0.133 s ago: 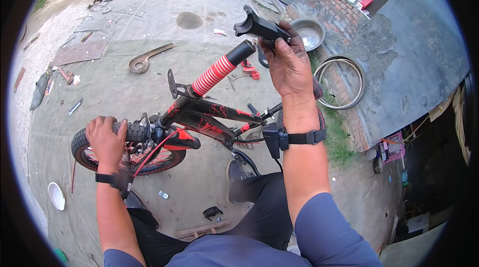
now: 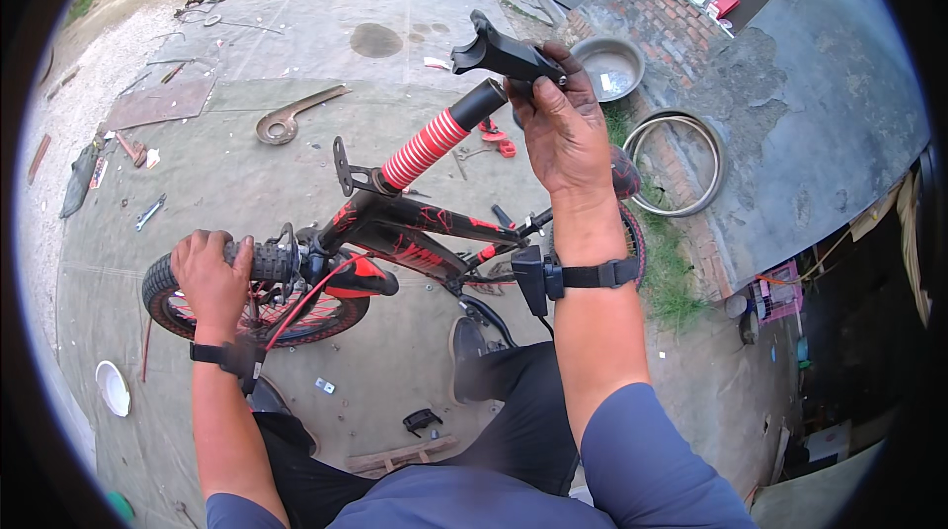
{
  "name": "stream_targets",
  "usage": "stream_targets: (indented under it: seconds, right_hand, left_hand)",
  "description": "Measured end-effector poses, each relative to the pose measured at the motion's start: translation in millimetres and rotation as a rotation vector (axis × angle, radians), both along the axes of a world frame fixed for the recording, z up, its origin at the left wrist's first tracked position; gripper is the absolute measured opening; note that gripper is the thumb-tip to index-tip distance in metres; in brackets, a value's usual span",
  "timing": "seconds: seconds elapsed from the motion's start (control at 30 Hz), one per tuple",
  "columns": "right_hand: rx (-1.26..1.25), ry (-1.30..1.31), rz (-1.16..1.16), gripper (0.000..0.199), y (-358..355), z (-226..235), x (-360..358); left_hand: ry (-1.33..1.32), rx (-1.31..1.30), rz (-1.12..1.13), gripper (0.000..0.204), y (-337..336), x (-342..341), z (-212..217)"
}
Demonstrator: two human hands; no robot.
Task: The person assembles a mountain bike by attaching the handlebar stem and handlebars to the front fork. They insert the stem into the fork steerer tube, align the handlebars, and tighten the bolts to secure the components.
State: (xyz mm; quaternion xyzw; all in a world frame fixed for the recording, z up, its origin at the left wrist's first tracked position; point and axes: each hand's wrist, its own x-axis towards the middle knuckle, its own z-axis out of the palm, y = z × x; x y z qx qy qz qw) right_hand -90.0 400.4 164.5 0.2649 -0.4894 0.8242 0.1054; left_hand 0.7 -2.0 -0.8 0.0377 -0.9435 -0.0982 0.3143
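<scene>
A small black and red bicycle stands in front of me on the concrete ground. My left hand is closed around its black handlebar grip, above the front wheel. My right hand is raised and grips a black bicycle stem part just above the end of a tube with a red ribbed sleeve. Both wrists carry black straps; the right one holds a small black device.
A large wrench-like tool lies on the ground beyond the bike. A metal bowl and a bare wheel rim lie by the brick wall at right. A white dish, small tools and scraps lie at left.
</scene>
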Motion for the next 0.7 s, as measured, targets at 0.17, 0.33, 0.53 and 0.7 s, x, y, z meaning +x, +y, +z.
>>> stream_targets:
  seconds: [0.17,0.33,0.53,0.7]
  right_hand:
    - [-0.069,-0.024,0.051,0.044,-11,-4,0]
    - [-0.121,-0.07,0.046,0.044,-19,-11,-2]
    - [-0.132,-0.053,0.005,0.044,-24,-18,1]
    - [-0.107,-0.027,-0.033,0.042,-22,-20,2]
  left_hand:
    - [0.011,0.011,-0.006,0.028,0,-2,-1]
    - [0.008,0.017,-0.005,0.028,0,-1,0]
    - [0.019,0.01,-0.012,0.029,1,-2,0]
    - [0.019,0.01,-0.008,0.029,0,-2,0]
